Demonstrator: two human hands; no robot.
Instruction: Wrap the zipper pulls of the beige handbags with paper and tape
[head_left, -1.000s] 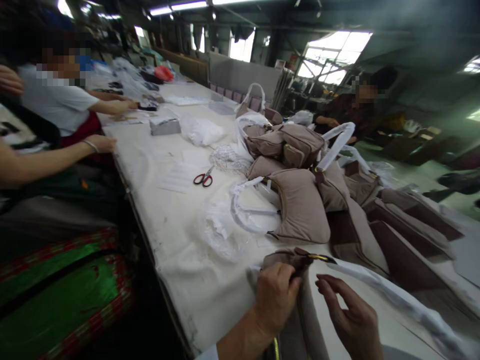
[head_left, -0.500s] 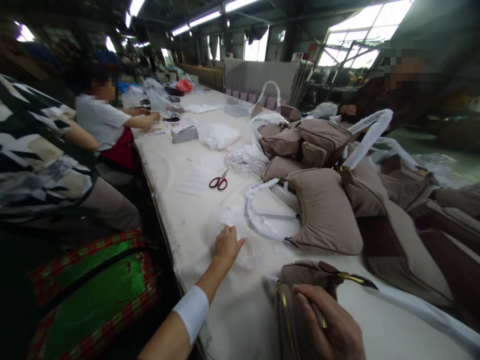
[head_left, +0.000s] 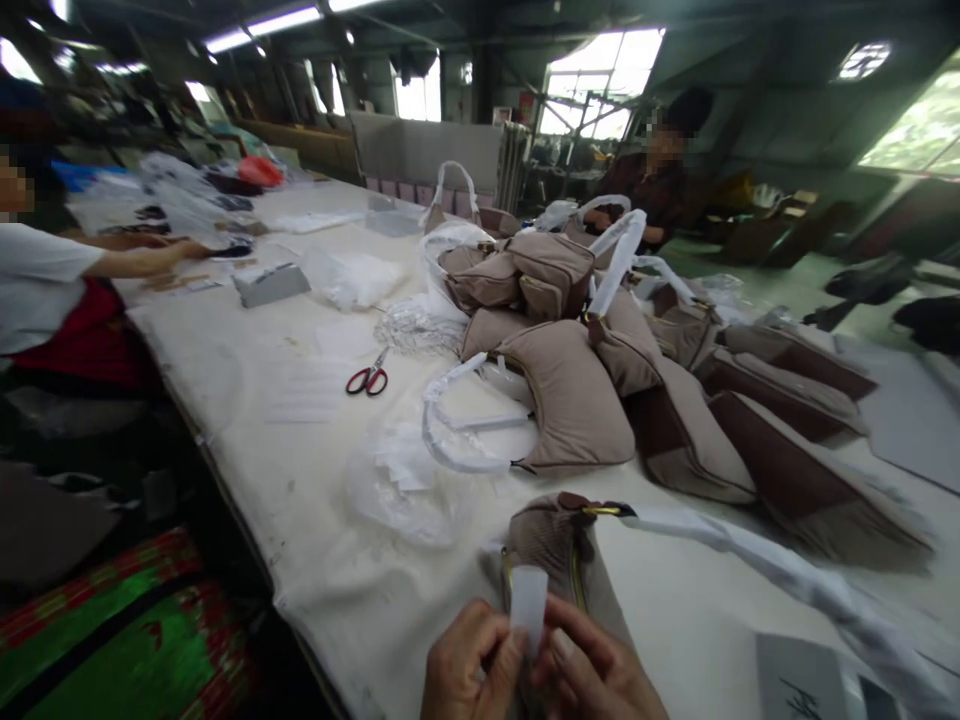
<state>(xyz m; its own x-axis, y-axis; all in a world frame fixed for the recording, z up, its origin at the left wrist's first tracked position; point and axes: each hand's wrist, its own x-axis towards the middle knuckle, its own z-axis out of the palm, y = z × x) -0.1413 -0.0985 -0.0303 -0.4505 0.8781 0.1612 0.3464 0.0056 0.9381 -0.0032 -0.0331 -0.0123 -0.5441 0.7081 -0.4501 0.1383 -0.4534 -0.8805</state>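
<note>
In front of me, at the bottom of the view, lies a brown corduroy bag [head_left: 546, 528] with gold zippers and a strap [head_left: 757, 545] wrapped in white. Above it, a small white strip [head_left: 529, 605] stands upright between my hands. My left hand [head_left: 472, 665] pinches its lower end between thumb and fingers. My right hand [head_left: 589, 665] is closed at the strip's right edge, its fingertips on it; whether a zipper pull is also in those fingers is hidden. Just beyond, a clear plastic bag [head_left: 409, 500] holds several similar white strips.
Red-handled scissors [head_left: 367, 378] lie mid-table near white paper strips [head_left: 304, 390]. Brown bags [head_left: 577, 400] are heaped on the right. A grey card [head_left: 799, 675] with handwriting lies at lower right. Co-workers [head_left: 45, 280] stand at left and far right. A green checked bag [head_left: 127, 630] sits beside the table.
My left hand has come back from the plastic bag to the brown bag, now with a white strip. Both hands have met there. My view has turned to the right.
</note>
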